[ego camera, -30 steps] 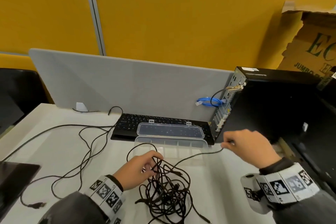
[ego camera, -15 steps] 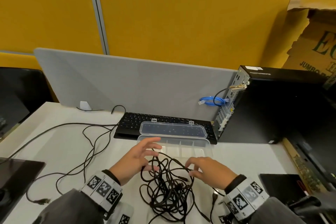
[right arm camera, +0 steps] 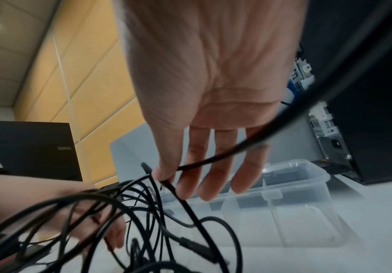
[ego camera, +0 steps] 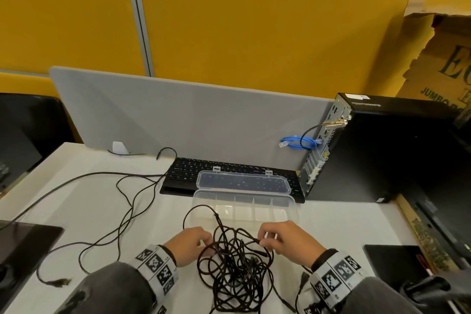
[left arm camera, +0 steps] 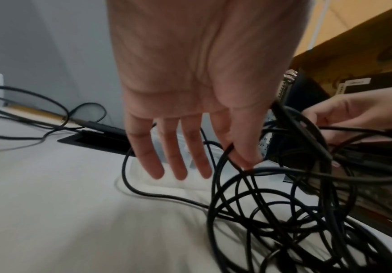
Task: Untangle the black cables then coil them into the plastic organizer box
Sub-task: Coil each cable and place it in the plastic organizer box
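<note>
Black cables (ego camera: 235, 262) bunched between hands, near side of organizer box (ego camera: 293, 209) | right hand (ego camera: 288, 239) pinched a strand, nearer box | left hand (ego camera: 190, 243) gripped left loops

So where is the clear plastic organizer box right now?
In the head view, the clear plastic organizer box sits open at centre, between the black keyboard and the tangled black cables.

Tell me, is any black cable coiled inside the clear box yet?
No, the organizer box shows only bare dividers, while the tangled black cables lie on the table in front of it.
</note>
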`<state>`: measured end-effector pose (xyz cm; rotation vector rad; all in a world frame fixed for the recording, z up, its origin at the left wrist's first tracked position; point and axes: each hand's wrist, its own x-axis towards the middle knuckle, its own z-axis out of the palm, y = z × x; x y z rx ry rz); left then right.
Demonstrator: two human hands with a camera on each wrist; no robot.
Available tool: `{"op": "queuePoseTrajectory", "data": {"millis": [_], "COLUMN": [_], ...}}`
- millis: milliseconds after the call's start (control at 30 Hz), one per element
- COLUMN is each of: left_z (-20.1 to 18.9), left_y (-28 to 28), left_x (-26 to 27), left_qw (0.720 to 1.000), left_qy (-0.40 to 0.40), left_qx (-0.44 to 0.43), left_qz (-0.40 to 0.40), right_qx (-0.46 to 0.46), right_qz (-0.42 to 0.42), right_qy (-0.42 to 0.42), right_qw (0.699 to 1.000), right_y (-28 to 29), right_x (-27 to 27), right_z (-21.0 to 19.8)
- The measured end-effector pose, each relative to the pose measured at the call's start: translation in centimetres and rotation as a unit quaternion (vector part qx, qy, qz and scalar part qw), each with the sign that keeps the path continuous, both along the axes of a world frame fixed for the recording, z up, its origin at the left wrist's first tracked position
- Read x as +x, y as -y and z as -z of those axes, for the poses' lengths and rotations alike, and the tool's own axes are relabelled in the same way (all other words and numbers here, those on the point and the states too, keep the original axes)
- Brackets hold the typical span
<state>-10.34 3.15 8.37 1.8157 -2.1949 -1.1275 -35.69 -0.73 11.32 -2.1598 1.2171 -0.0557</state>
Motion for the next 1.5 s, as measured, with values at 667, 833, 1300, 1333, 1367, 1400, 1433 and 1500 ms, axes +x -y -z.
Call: {"op": "queuePoseTrajectory", "data": {"millis": [667, 833, 1300, 1333, 1367, 1400, 1433, 1500], "left_z": [-14.7, -16.7, -15.9, -16.1, -16.4, -16.7, -17.0, -17.6], "left_y": [0.7, 0.9, 0.9, 0.9, 0.8, 0.7, 0.6, 0.3], "left_x": [1.4, 5.3, 4.9, 4.6, 4.0, 3.4, 2.7, 1.2], "left_qw": [0.765, 0.667, 0.762, 0.760, 0.755, 0.750, 0.747, 0.744], "left_qy": [-0.600, -0.678, -0.543, -0.553, -0.567, -0.583, -0.597, -0.621], "left_qx": [-0.052, -0.079, -0.090, -0.084, -0.076, -0.065, -0.052, -0.023], "left_qz": [-0.227, -0.299, -0.342, -0.332, -0.320, -0.306, -0.288, -0.245], "right_qx": [0.037, 0.036, -0.166, -0.179, -0.176, -0.159, -0.136, -0.089], "right_qz": [-0.071, -0.013, 0.227, 0.215, 0.193, 0.162, 0.123, 0.040], "right_qy": [-0.077, -0.136, 0.284, 0.293, 0.294, 0.290, 0.283, 0.269], "right_qw": [0.994, 0.990, 0.917, 0.914, 0.919, 0.930, 0.941, 0.958], "right_y": [0.1, 0.4, 0.4, 0.3, 0.3, 0.2, -0.1, -1.1], "right_x": [-2.3, -5.4, -3.5, -3.1, -2.5, -1.6, -0.4, 2.5], "right_z": [-1.0, 0.5, -11.0, -12.0, -12.6, -13.1, -13.4, -13.3]}}
